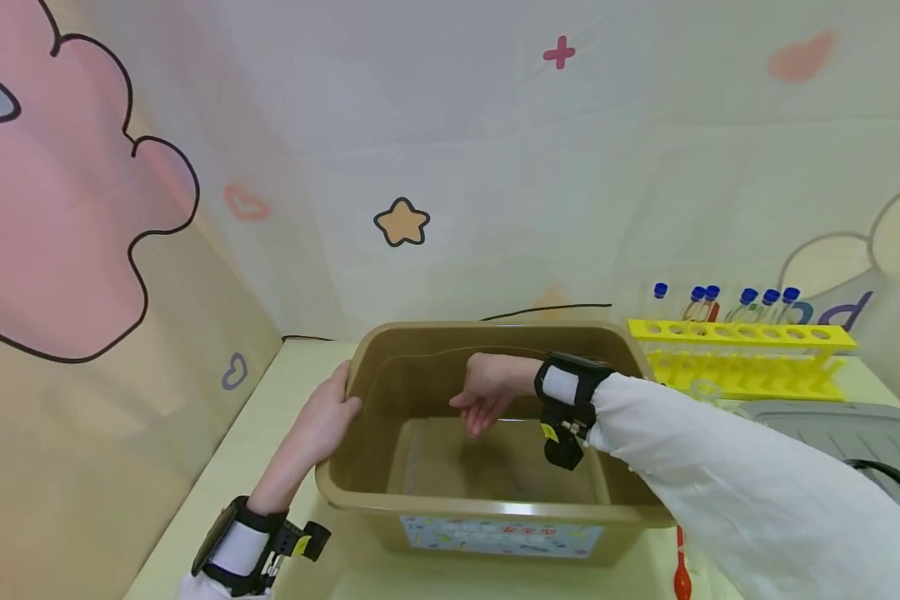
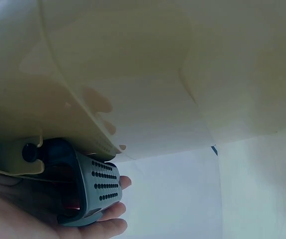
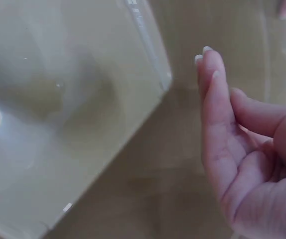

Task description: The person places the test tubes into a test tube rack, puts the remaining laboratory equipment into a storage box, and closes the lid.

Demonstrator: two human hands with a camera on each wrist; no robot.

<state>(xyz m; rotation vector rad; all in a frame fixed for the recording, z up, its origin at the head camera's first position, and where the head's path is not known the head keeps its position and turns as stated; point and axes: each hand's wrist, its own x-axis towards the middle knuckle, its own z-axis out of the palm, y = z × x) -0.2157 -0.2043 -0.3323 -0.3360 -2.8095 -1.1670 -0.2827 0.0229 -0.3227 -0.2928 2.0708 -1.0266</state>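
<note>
A deep tan plastic storage bin (image 1: 495,506) stands on the table with a printed label (image 1: 502,536) on its front. At its left end, my left hand (image 1: 324,417) grips the rim, the thumb over the edge. In the left wrist view, the fingers (image 2: 114,211) of that hand reach around a grey perforated latch (image 2: 103,184) on the bin's outer side. My right hand (image 1: 487,387) hangs inside the bin, above its glossy floor (image 3: 83,129), holding nothing. Its fingers (image 3: 215,99) are mostly straight and together, with the thumb close to them.
A yellow test tube rack (image 1: 742,333) holding several blue-capped tubes (image 1: 747,296) stands at the back right. Beside it lies a grey lid (image 1: 847,421) with a black handle (image 1: 896,477). A red bulb dropper (image 1: 682,575) is near the bin's front right corner. A printed curtain (image 1: 457,167) hangs behind.
</note>
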